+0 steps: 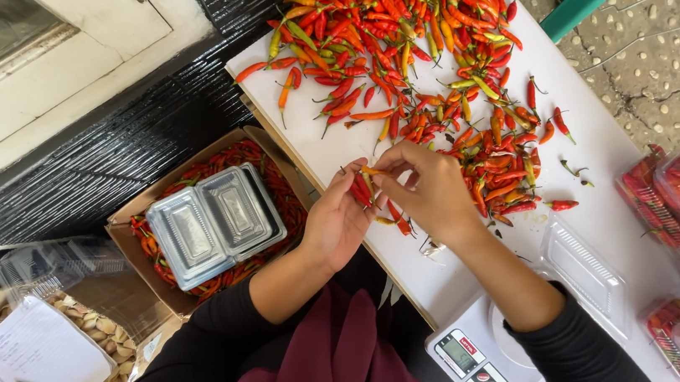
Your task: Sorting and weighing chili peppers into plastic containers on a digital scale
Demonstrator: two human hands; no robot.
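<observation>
Head view, looking down: left hand (337,220) cupped, holding a small bunch of red chillies (362,190) at the near edge of the white table (608,202); right hand (432,194) pinching an orange chilli (372,171) by its tip just above the bunch; large chilli pile (422,48) beyond; kitchen scale (478,361) near; chillies likely light, thin-skinned, easily bruised; best taken at the stem.

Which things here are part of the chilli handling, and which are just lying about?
In use:
left hand holding red chillies
right hand pinching an orange chilli
chilli pile on the white table

Lying about:
kitchen scale
open clear tray
empty trays on the chilli box
</observation>
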